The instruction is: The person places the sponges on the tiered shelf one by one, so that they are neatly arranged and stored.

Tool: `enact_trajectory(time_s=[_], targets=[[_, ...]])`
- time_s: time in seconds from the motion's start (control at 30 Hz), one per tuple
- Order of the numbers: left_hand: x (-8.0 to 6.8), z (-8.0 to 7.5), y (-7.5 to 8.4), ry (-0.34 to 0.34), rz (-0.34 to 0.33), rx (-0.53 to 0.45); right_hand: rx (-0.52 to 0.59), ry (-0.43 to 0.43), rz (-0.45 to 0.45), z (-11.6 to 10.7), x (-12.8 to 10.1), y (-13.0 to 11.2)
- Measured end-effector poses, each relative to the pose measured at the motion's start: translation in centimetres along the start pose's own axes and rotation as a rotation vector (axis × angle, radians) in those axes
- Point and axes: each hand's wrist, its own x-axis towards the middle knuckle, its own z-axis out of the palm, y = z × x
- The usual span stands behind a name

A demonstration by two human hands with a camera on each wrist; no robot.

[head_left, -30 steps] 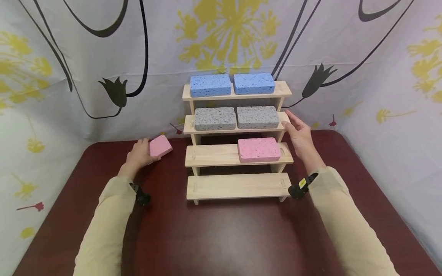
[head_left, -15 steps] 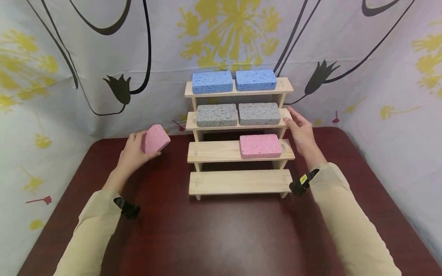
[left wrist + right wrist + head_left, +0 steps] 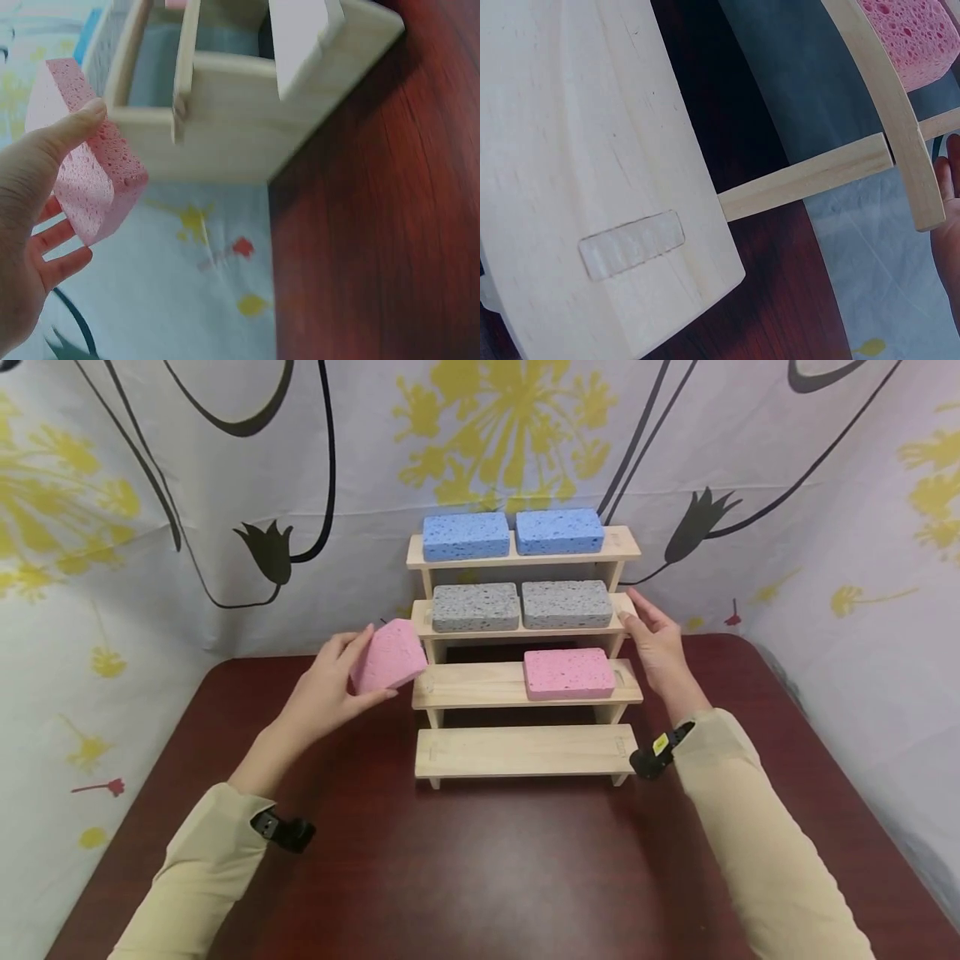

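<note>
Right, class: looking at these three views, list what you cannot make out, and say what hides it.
- Head view: the right hand at the stepped wooden shelf rack's right end; whether it touches is unclear.
- Left wrist view: the left hand covers part of the pink rectangular sponge in its grip.
- Right wrist view: the frame edge cuts off most of the right hand.

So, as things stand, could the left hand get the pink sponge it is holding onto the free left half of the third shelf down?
Probably yes. The left hand grips the pink sponge just beside the stepped rack's left end, and the shelf's left half lies bare, with nothing between. The other pink sponge fills only the right half.
</note>
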Motion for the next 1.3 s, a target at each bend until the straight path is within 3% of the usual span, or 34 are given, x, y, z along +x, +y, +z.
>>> enact_trajectory(time_s=[0.17,0.33,0.7,1.0,1.3], targets=[[0.8,0.4,2.4,-0.032,0.142,0.036,-0.005,0.001,-0.006,0.3,-0.2,0.1],[1.5,1.1,4.2,-0.097,0.200,0.111,-0.011,-0.003,-0.007,0.8,-0.4,0.2],[3.5,3.0,6.6,-0.212,0.213,0.088,-0.023,-0.002,-0.007,0.7,-0.7,-0.1],[4.3,4.4,7.0,-0.338,0.208,0.120,-0.020,-0.011,0.005,0.8,-0.9,0.2],[4.2,5.6,7.0,-0.305,0.145,0.131,0.008,0.004,0.008,0.8,-0.2,0.2]])
